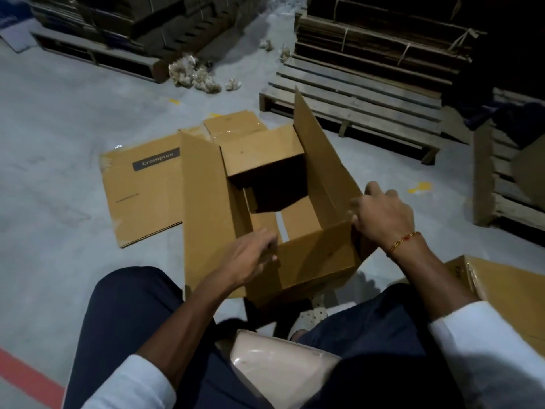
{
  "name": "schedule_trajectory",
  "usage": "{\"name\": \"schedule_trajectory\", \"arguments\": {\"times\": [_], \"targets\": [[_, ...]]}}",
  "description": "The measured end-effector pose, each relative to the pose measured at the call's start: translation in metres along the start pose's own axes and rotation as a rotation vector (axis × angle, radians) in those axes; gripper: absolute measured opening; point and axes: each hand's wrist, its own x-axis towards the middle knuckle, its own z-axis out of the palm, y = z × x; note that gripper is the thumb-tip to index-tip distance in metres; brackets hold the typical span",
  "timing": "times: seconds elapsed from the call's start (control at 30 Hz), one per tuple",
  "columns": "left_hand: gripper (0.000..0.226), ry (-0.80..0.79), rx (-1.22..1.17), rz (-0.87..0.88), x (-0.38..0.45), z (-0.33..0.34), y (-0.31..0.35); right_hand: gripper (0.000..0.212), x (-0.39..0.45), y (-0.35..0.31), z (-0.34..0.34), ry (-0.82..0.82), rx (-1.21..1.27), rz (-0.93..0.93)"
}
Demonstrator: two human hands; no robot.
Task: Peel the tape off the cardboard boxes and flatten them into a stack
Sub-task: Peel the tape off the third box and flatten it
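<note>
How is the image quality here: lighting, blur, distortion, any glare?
Head view: dim light, the stacked cardboard at the top sinking into dark; the open box holds a deep shadow inside; slight motion blur on the left hand and right hand; wide-angle bending of the pallet; faint glare on tape on the flattened box.

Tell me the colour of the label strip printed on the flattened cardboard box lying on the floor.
Dark grey with pale lettering, on the flattened brown cardboard box; head view.

One open box (265,202); one flattened box (141,187); one taped box (507,293); two hands; three pallets.
</note>
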Motion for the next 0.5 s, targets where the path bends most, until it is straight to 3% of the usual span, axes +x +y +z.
{"name": "schedule_trajectory", "arguments": {"times": [0.07, 0.2, 0.3, 0.37, 0.47, 0.5], "targets": [[0.010, -0.087, 0.018, 0.026, -0.004, 0.006, 0.009, 0.025, -0.001, 0.001, 0.004, -0.077, -0.069, -0.009], [0.024, -0.197, -0.056, 0.000, -0.005, 0.016, 0.008, 0.037, -0.007, 0.001, 0.007, -0.179, -0.150, -0.052], [0.018, -0.329, -0.228, -0.009, -0.011, 0.017, 0.005, 0.044, -0.003, 0.018, 0.005, -0.357, -0.066, -0.059], [0.023, -0.441, -0.389, -0.105, -0.018, 0.016, 0.007, 0.041, -0.002, 0.032, 0.002, -0.474, 0.040, -0.077], [0.050, -0.534, -0.635, -0.346, -0.023, 0.014, 0.013, 0.007, -0.006, 0.049, -0.002, -0.563, 0.228, -0.124], [0.058, -0.546, -0.652, -0.412, -0.024, 0.014, 0.012, 0.011, -0.007, 0.053, 0.001, -0.574, 0.329, -0.127]]}}
